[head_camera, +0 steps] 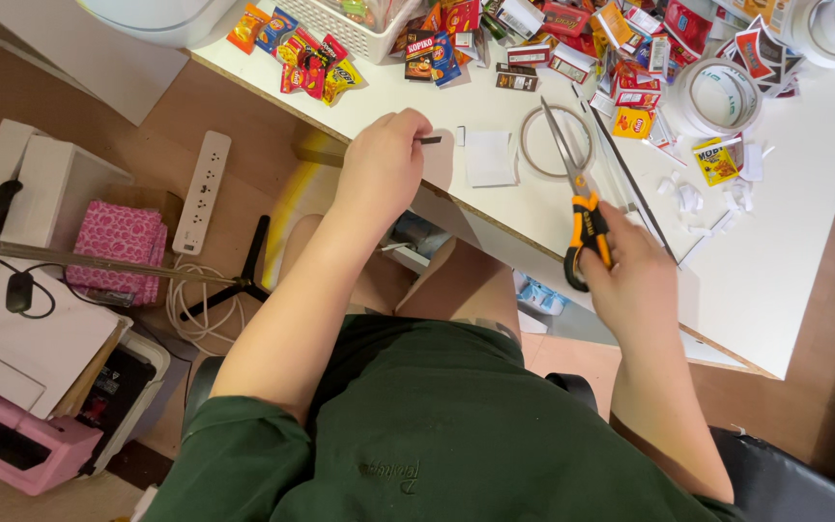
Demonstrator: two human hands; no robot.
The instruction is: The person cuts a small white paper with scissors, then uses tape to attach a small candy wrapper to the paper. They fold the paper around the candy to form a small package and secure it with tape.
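The right hand (635,280) has its grip closed through the orange-and-black handles of the scissors (577,193); the steel blades point away from it over the white surface (804,193). They look stiff and rather light, best held by the loops. The left hand (384,164) pinches a small dark strip (430,140), thin and flimsy. Beyond both grips lie glossy snack packets (306,63).

Colourful snack packets (313,60) scattered along white table (804,232).
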